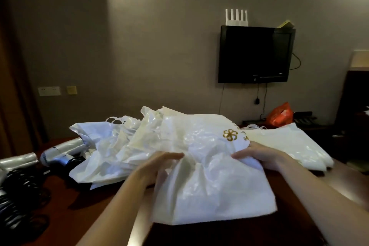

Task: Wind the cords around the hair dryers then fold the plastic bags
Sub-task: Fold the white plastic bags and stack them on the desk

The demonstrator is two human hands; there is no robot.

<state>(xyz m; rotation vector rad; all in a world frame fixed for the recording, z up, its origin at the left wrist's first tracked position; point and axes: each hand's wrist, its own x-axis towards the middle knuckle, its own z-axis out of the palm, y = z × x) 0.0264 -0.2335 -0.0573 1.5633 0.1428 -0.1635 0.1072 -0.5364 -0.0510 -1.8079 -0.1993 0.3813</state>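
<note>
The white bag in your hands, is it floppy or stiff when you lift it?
Probably floppy: the white bag crumples and sags between the left hand and right hand. Likely light, being thin plastic. Its glossy sheen suggests it may be slippery.

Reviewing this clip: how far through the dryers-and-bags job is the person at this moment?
Cord winding looks done: the hair dryers lie at the left with black cords coiled beside them. Bag folding is in hand: left hand and right hand grip a white bag. A loose bag pile remains behind it.
</note>
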